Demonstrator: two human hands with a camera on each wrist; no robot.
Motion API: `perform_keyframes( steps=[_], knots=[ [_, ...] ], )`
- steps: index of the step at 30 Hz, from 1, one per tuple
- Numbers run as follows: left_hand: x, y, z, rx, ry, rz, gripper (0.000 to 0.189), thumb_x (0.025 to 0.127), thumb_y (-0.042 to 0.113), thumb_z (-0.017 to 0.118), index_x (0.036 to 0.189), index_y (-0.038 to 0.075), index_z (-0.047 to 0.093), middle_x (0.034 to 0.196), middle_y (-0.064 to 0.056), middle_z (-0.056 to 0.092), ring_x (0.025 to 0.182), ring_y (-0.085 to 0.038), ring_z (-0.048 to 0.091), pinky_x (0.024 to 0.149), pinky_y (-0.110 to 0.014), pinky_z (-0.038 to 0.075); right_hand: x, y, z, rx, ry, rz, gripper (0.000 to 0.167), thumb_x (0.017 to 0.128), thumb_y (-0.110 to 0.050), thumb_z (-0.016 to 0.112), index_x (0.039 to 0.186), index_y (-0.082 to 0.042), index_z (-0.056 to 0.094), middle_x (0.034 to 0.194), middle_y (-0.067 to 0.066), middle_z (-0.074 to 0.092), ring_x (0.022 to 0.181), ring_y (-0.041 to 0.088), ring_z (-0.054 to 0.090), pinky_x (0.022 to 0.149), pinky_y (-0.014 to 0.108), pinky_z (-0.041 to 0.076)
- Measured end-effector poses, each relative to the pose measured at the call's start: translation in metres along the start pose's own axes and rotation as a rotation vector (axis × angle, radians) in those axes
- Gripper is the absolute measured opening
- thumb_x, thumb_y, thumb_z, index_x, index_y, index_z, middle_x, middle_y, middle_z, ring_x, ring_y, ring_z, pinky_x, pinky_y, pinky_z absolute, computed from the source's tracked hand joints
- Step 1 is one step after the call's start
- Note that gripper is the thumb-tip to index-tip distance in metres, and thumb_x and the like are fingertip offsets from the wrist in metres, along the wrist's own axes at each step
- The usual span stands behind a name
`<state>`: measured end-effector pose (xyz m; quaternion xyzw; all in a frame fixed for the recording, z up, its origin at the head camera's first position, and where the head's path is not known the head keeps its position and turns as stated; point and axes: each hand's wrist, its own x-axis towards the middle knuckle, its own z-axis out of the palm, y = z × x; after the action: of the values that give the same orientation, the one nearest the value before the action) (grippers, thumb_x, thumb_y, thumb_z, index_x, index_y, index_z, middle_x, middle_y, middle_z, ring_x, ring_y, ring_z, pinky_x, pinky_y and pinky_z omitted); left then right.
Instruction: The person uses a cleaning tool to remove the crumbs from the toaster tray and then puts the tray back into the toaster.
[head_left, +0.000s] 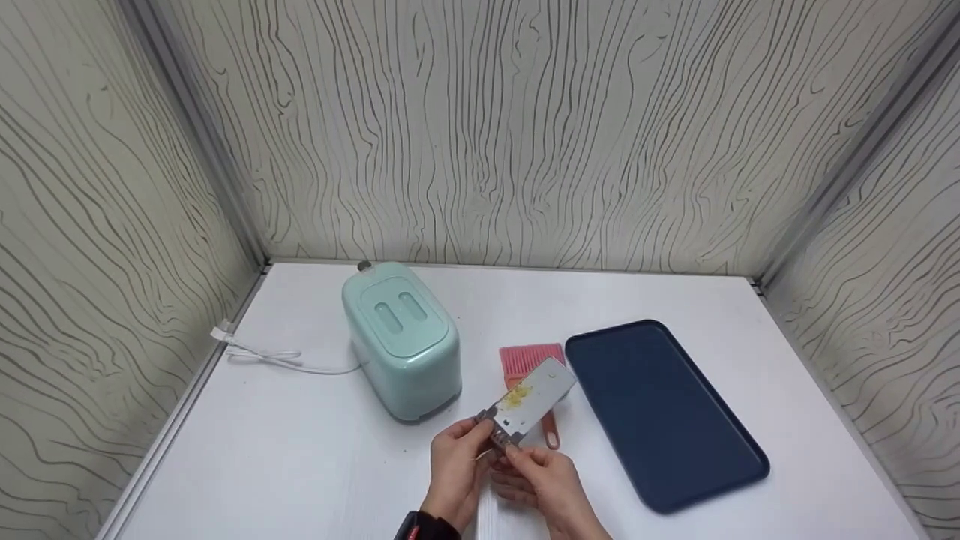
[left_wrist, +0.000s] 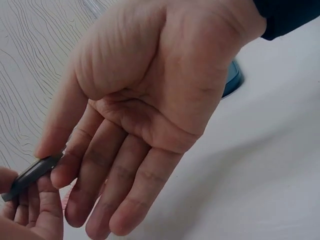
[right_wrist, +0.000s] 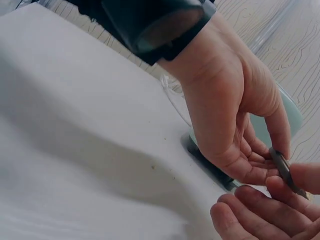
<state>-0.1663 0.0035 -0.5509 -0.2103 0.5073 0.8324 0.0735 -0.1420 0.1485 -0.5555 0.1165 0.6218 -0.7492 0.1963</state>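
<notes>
A thin metal crumb tray with yellow crumbs on it is held tilted over the table by its near end. My left hand pinches its left near corner between thumb and fingers. At the right near corner, my right hand grips it with the thumb on top, the other fingers spread below. Both wrist views show the tray edge-on as a thin grey strip between thumbs and fingertips. Partly hidden behind the tray lies a brush with pink bristles and an orange-brown handle.
A mint-green toaster with a lidded top stands left of the hands, its white cord trailing to the left. On the right lies a dark blue rectangular tray. Patterned panels wall in the white table. Small crumbs dot the tabletop.
</notes>
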Motion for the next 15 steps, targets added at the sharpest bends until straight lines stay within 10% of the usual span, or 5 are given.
perform_keyframes(
  steps=[6, 15],
  knots=[
    [0.000, 0.006, -0.005, -0.014, -0.022, 0.003, 0.035, 0.096, 0.008, 0.066, 0.123, -0.013, 0.057, 0.112, -0.020, 0.067, 0.092, -0.019, 0.070, 0.081, -0.034, 0.060, -0.002, -0.004, -0.006, -0.090, 0.021, -0.028, 0.036, 0.105, -0.027, 0.060, 0.115, 0.007, 0.066, 0.097, 0.016, 0.077, 0.089, 0.023, 0.076, 0.077, 0.038, 0.062],
    [0.000, 0.016, -0.015, -0.016, -0.034, 0.023, 0.040, 0.096, 0.009, 0.066, 0.126, -0.014, 0.055, 0.116, -0.022, 0.066, 0.094, -0.020, 0.069, 0.082, -0.034, 0.059, 0.000, -0.018, -0.026, -0.514, 0.229, -0.201, 0.023, 0.100, -0.018, 0.062, 0.108, 0.003, 0.066, 0.062, 0.004, 0.066, 0.055, 0.016, 0.065, 0.055, 0.029, 0.054]
  ],
)
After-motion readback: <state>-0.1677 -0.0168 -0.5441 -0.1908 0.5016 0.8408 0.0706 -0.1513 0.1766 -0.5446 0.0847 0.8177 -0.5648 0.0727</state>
